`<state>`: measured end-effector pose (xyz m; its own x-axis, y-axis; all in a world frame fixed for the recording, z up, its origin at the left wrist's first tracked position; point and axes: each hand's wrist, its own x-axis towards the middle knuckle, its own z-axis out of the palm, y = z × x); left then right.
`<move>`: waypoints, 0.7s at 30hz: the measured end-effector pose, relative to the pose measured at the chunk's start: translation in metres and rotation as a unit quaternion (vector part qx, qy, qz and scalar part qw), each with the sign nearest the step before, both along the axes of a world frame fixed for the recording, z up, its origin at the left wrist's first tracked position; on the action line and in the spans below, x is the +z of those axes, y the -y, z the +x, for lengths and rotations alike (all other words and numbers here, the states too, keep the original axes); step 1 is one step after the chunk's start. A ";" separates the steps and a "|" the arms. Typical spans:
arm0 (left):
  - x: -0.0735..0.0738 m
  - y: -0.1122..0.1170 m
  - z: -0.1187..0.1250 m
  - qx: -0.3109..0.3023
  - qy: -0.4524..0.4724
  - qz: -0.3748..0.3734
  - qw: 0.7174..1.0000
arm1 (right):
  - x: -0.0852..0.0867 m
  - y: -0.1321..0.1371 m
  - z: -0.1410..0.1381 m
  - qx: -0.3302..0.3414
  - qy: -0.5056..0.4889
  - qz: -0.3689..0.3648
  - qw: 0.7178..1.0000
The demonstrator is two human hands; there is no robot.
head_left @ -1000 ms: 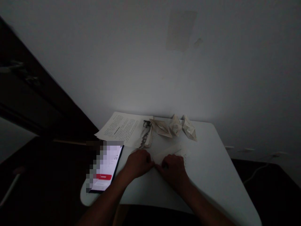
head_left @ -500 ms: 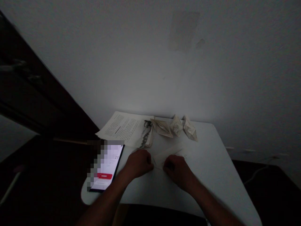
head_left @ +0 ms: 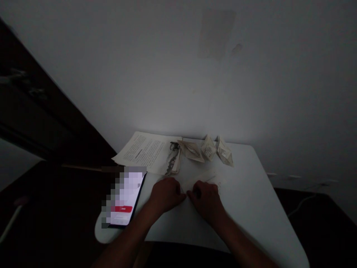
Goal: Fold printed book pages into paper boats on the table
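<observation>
A sheet of paper (head_left: 205, 178), pale and faintly printed, lies on the white table (head_left: 245, 208) under my hands. My left hand (head_left: 167, 194) is closed at the sheet's near left edge, thumb and fingers pinched on it. Close beside it, my right hand (head_left: 205, 199) pinches the same edge, the two thumb tips almost meeting. My hands hide much of the sheet. Beyond them stand three folded paper boats: a left one (head_left: 192, 150) lying turned sideways, a middle one (head_left: 209, 149) and a right one (head_left: 224, 152).
Printed pages, an open book (head_left: 145, 150), lie at the back left against the wall (head_left: 167, 82). A lit phone (head_left: 126, 199) rests at the table's left edge beside my left forearm. A dark door (head_left: 41, 96) stands at the left. A cable (head_left: 302, 203) runs at the right.
My right hand has moved left along the paper's near edge, and my left hand slightly right, so the thumbs are now close together. The boats, book and phone stay in place.
</observation>
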<state>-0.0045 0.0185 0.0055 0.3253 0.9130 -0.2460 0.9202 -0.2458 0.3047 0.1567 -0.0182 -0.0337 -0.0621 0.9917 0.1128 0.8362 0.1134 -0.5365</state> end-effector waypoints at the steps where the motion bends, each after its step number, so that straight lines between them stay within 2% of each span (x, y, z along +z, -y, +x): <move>1: 0.000 0.000 0.001 -0.001 -0.002 0.003 1.000 | 0.001 0.000 0.000 0.000 0.000 -0.002 1.000; 8: 0.004 -0.003 0.007 -0.013 -0.022 -0.013 1.000 | 0.003 -0.002 0.004 0.018 -0.013 -0.017 1.000; 21: 0.005 -0.008 0.000 -0.031 -0.014 -0.036 0.999 | 0.006 0.000 0.009 0.029 -0.014 -0.031 0.999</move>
